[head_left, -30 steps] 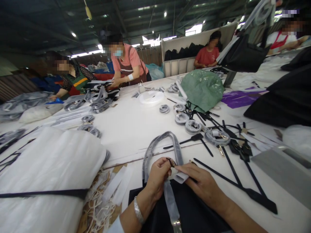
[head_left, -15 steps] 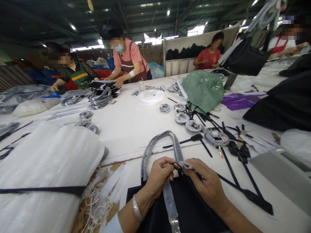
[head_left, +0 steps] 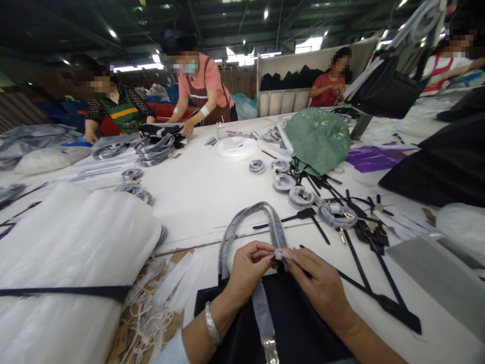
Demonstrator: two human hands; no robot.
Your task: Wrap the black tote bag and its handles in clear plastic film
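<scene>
A black handbag [head_left: 303,313] lies in front of me on the table, its handle [head_left: 231,232] wrapped in clear plastic and arching away from me. My left hand [head_left: 248,268] is closed in a pinch on a small black strap end [head_left: 273,258] near the handle's right base. Right against it, the fingertips of my right hand [head_left: 318,278] pinch a whitish plastic wrapping strip [head_left: 282,254]. Below the fingers a plastic-covered strap [head_left: 262,308] runs down the bag to a gold metal clasp [head_left: 271,350]. My fingers partly cover both pinched pieces.
Coiled wrapped straps [head_left: 301,196] and black strap tags [head_left: 397,308] lie to the right, beside a grey box [head_left: 435,283]. A white wrapped bundle [head_left: 68,242] and strung paper tags [head_left: 151,313] are at left. Co-workers stand across the table [head_left: 197,182]; a green plastic bag [head_left: 318,139] sits between.
My hands have come closer together; the whitish strip, earlier a loop at my right fingers, now meets the black strap end at my left fingertips. The bag stays nearly in place.
</scene>
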